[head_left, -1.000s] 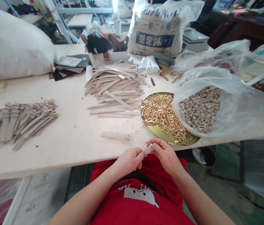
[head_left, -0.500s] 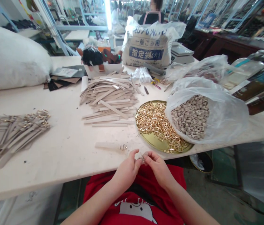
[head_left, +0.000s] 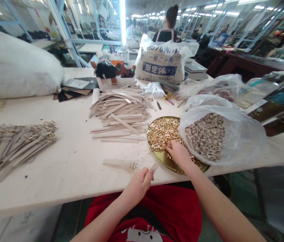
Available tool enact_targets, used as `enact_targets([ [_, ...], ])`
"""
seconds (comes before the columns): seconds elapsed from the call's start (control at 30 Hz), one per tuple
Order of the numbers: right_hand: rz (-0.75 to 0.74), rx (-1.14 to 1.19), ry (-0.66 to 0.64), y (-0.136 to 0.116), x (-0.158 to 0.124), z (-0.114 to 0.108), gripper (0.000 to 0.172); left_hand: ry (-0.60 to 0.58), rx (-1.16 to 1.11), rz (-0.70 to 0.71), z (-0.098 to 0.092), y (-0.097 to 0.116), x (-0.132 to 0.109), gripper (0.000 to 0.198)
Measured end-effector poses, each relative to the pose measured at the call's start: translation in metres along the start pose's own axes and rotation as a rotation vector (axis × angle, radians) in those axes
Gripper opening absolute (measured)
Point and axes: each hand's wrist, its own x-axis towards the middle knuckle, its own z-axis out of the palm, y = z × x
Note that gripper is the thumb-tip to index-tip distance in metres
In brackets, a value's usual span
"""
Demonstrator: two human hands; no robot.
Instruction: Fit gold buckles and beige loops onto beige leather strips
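Note:
My left hand [head_left: 139, 185] is closed around a short beige strap [head_left: 154, 167], whose end sticks out past the thumb near the table's front edge. My right hand [head_left: 180, 154] reaches over a round gold tray [head_left: 162, 159], fingertips bunched at the small gold buckles [head_left: 162, 132] heaped in it. Whether a buckle is pinched there cannot be seen. Left of my left hand, a beige strap with a buckle [head_left: 118, 163] lies flat on the table. An open plastic bag [head_left: 242, 134] of beige strap loops [head_left: 206, 134] rests against the tray's right side.
A pile of loose beige straps [head_left: 122, 107] lies behind the tray's left side. Buckled straps [head_left: 23, 141] are heaped at far left, near a big white sack [head_left: 18, 67]. A printed bag [head_left: 159, 64], a box [head_left: 115, 82] and scissors [head_left: 168, 98] are at the back.
My right hand has left my left hand and moved right and forward into the buckle tray. My left hand stays near the table edge, with the strap now showing. The view has tilted up slightly.

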Motion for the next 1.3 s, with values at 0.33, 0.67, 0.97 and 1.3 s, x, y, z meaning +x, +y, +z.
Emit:
enact_targets([
  [0.33,-0.04,0.962,-0.456,-0.048,-0.068,-0.024,0.027,0.202,0.002,0.031,-0.011,0.014,0.011,0.027],
  [0.67,0.192,1.549,-0.63,-0.074,-0.109,-0.019,0.032,0.11,-0.109,0.114,-0.015,0.023,-0.014,0.021],
  [0.97,0.479,1.734,-0.514,-0.073,-0.119,0.005,0.014,0.203,0.103,0.133,-0.013,0.017,-0.021,0.024],
  [1.3,0.381,1.721,-0.375,-0.083,-0.121,0.007,0.015,0.064,0.37,0.109,-0.01,0.014,-0.022,0.028],
])
